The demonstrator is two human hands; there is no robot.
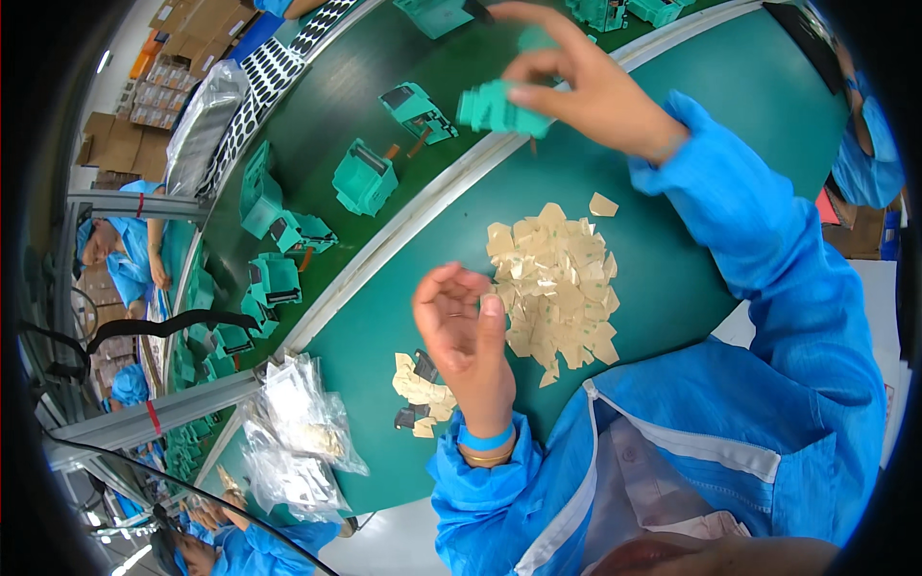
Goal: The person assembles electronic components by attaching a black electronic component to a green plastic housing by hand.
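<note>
My right hand (pixel 600 101) reaches out over the white rail at the edge of the green table, its thumb and fingers closed on a teal plastic housing (pixel 499 108), slightly blurred. One of its fingers stretches toward another teal housing with a black part (pixel 437 14) at the top. My left hand (pixel 466 336) is raised above the table, palm turned up, fingers loosely curled and apart from the thumb, nothing visible in it. Beside it lies a pile of small flat beige pieces (pixel 557 288), with a single beige piece (pixel 603 204) off its far edge.
Past the white rail (pixel 413 216), a dark green belt carries several teal housings (pixel 365 178). Left of my left wrist are beige scraps with small black parts (pixel 421 394) and clear plastic bags (pixel 298 432). A metal frame bar (pixel 182 408) and black cables cross the left; co-workers sit around.
</note>
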